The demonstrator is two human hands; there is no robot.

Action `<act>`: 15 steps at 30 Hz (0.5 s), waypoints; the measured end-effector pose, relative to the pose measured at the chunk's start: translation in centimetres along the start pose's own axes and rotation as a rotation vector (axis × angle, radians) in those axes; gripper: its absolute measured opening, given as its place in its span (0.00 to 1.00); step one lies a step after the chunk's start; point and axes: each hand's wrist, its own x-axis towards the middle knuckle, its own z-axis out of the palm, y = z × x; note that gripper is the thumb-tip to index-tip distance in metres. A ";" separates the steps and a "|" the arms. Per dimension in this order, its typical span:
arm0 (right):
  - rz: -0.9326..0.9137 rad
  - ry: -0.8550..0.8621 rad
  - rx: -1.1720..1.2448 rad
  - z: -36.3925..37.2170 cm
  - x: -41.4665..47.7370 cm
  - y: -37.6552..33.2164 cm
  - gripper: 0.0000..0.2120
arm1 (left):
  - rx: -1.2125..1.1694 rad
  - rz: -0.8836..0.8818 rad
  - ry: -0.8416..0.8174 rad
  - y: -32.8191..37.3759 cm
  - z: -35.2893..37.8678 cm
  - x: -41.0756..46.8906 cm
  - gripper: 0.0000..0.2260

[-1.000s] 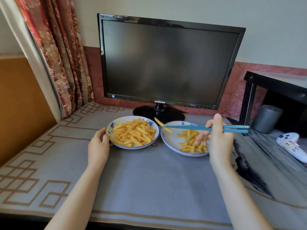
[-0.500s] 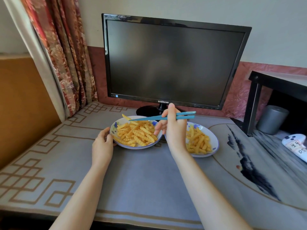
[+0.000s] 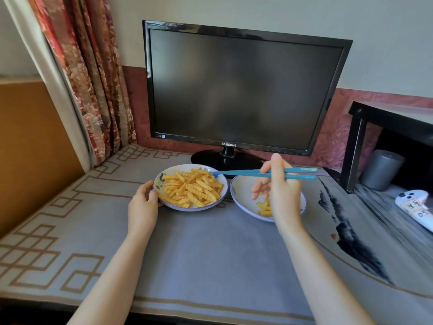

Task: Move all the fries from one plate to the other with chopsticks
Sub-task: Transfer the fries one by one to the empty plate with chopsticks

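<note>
The right hand (image 3: 283,195) hides part of the right plate (image 3: 241,191).

**Table (image 3: 210,254) under grey fret-patterned cloth**

Carrying the left plate (image 3: 194,208) and right plate (image 3: 243,191) just beside each other, the left heaped with fries (image 3: 192,188); bearing the monitor foot (image 3: 210,159) just behind them; holding a black stand leg (image 3: 353,156), grey cup (image 3: 380,170) and white controller (image 3: 414,202) at the right.

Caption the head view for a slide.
Right hand holds blue chopsticks over the fuller plate of fries while left hand grips its rim.
</note>
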 end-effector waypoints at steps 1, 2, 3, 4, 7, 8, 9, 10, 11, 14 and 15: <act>-0.003 0.021 -0.014 -0.9 0.2 0.0 0.17 | 0.002 -0.002 -0.001 0.0 0.0 0.0 0.16; -0.002 0.038 -0.028 -1.8 0.3 0.0 0.17 | 0.003 -0.004 -0.001 -0.1 0.0 0.1 0.16; 0.002 0.054 -0.043 -2.7 0.6 0.1 0.17 | 0.005 -0.006 -0.001 -0.1 0.0 0.1 0.16; 0.009 0.068 -0.056 -3.6 0.8 0.3 0.18 | 0.008 -0.008 -0.001 0.0 0.0 0.1 0.16; 0.014 0.101 -0.071 -5.6 1.5 0.9 0.18 | 0.012 -0.007 -0.003 0.0 0.0 0.1 0.16; 0.014 0.113 -0.078 -6.1 1.7 1.0 0.19 | 0.012 -0.006 -0.001 0.0 0.0 0.1 0.16; 0.011 0.122 -0.086 -6.6 1.7 1.2 0.19 | 0.013 -0.006 0.000 0.0 0.0 0.1 0.17; 0.005 0.126 -0.094 -7.0 1.8 1.2 0.19 | 0.010 -0.007 0.001 0.0 0.0 0.1 0.17; -0.001 0.126 -0.104 -7.3 1.9 1.3 0.19 | 0.007 -0.007 0.000 0.0 0.0 0.1 0.17; -0.007 0.102 -0.143 -7.8 2.1 1.1 0.19 | 0.013 -0.004 -0.001 0.1 0.1 0.0 0.16; -0.010 0.093 -0.156 -7.8 2.3 0.9 0.19 | 0.010 -0.003 -0.001 0.1 0.1 0.0 0.16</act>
